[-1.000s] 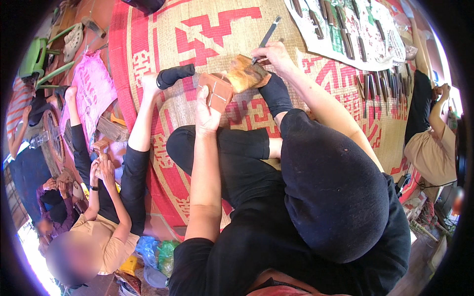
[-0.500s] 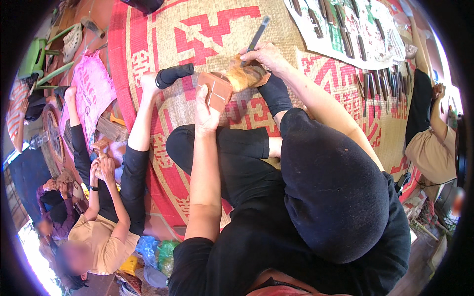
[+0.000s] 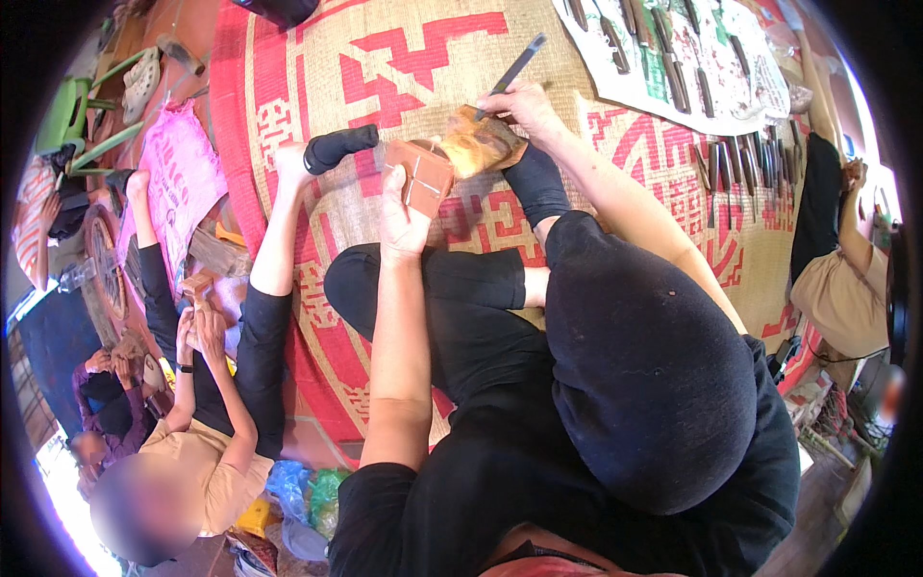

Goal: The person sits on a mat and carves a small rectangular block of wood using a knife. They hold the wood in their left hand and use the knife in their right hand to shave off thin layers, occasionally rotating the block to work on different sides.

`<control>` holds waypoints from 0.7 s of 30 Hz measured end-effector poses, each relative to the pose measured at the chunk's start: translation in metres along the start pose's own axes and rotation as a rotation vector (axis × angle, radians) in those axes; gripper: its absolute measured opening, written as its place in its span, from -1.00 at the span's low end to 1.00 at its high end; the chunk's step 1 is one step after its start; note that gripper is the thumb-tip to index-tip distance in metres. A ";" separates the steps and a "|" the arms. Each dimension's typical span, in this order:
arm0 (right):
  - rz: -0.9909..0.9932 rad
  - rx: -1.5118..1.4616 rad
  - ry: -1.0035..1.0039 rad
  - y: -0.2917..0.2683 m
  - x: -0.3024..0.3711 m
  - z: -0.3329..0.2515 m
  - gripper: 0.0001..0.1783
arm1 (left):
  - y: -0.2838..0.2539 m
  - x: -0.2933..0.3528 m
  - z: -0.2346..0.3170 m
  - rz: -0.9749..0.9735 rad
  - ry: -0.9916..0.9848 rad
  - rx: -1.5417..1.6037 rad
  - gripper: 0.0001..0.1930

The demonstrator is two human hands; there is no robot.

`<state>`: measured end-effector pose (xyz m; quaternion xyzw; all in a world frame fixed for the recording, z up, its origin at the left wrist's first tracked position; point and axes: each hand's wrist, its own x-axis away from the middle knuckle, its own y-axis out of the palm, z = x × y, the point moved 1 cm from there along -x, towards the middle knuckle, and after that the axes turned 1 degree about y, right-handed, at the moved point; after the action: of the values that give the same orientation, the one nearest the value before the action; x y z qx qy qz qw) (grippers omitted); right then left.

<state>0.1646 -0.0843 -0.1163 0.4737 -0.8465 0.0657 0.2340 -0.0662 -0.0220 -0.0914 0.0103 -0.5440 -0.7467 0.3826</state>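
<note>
As left hand [image 3: 404,226] grips reddish block [image 3: 428,183], right hand [image 3: 527,111] holds slim tool [image 3: 522,59], mat [image 3: 322,67] stretches beyond block's edges

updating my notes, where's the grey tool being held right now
In the head view, the grey tool is right of top centre, in the right grip, its lower end at the yellow-brown piece.

Looks like a floor-level craft workshop tbh: rows of slim hand tools [image 3: 724,163] right of the right hand [image 3: 524,111], woven mat [image 3: 327,87] underneath, co-worker [image 3: 197,457] gripping a block [image 3: 199,284] left of the left hand [image 3: 403,226].
</note>
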 end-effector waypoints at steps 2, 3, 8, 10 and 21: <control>0.063 -0.009 0.061 -0.004 -0.004 0.001 -0.79 | -0.005 0.000 0.000 0.005 -0.005 0.016 -0.45; 0.039 -0.017 -0.010 0.002 -0.001 -0.003 -0.80 | -0.004 0.001 0.000 0.009 -0.004 0.023 -0.45; -0.051 0.005 -0.143 0.016 0.006 -0.014 -0.83 | 0.000 0.001 0.001 0.010 -0.004 0.031 -0.45; 0.025 -0.006 -0.073 0.006 -0.004 -0.011 -0.84 | 0.002 0.000 0.000 -0.005 -0.009 0.054 -0.46; 0.028 0.016 -0.095 0.012 -0.010 -0.007 -0.86 | 0.004 0.002 0.001 0.015 -0.009 0.051 -0.47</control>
<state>0.1618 -0.0679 -0.1133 0.4664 -0.8625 0.0531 0.1891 -0.0651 -0.0229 -0.0869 0.0126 -0.5644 -0.7298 0.3856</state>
